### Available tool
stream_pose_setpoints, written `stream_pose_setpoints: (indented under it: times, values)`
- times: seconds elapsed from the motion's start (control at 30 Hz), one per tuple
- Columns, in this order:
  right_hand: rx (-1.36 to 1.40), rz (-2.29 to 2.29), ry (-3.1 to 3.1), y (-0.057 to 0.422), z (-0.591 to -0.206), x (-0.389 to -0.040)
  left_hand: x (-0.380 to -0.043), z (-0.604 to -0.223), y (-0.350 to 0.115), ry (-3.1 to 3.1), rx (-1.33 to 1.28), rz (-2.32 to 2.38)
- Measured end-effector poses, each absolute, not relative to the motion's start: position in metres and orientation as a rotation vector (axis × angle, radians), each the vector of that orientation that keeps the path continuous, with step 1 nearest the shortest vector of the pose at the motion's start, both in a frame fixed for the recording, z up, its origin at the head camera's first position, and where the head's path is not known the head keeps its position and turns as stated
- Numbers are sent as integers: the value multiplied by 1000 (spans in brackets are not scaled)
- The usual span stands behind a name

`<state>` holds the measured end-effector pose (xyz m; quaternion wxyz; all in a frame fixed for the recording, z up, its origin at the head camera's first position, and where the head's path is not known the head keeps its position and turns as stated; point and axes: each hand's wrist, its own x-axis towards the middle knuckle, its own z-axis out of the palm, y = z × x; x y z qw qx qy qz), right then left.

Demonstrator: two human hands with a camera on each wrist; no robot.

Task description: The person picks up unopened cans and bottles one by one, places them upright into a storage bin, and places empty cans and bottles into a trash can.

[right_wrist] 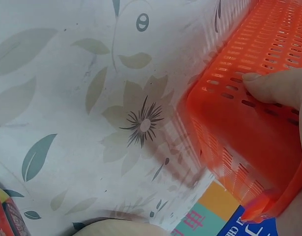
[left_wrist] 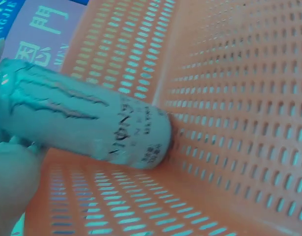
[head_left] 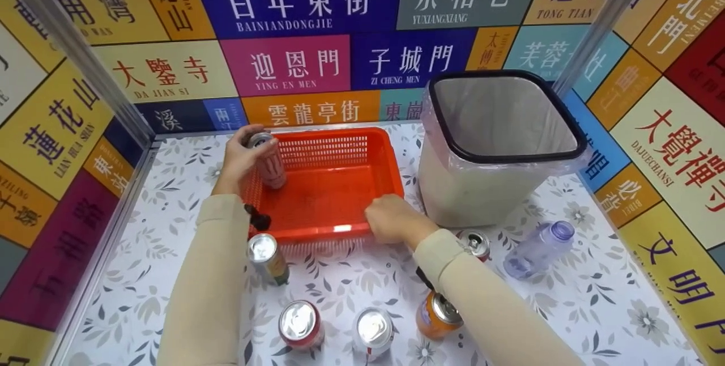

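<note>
Basket (head_left: 328, 193) — can (head_left: 273, 169) inside, bin (head_left: 467, 193) right, cans (head_left: 299, 323) in front

Glossy plast. basket (head_left: 317, 199), smooth metal can (head_left: 273, 169) w/ sheen

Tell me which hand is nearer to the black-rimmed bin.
Right. The right hand grips the red basket near its near right corner, just left of the bin; the left hand holds a can at the basket's left end, farther away.

long beige sleeves (head_left: 204, 281), seamed cuffs (head_left: 220, 207), black wrist fittings (head_left: 259, 219)
</note>
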<state>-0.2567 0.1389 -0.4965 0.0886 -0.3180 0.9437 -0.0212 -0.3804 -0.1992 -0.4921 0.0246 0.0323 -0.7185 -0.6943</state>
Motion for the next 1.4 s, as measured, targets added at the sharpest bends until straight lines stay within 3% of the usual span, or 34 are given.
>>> stream_pose_setpoints:
  times: [0.33,0.7,1.0,1.4]
  values:
    - [-906,-39,2804,138,-496,-258,-372,-472,-205,-2006,81,-2313]
    - [-960,-62,2818,138,-501,-260,-353,-454,-215,-1863,-140,-2321]
    - [-952,-58,2816,137,-499,-259,-317,-444,-231,-1903,-224,-2249]
    - [-905,-18,2799,136,-496,-258,-256,-467,-236,-2247,-236,-2083]
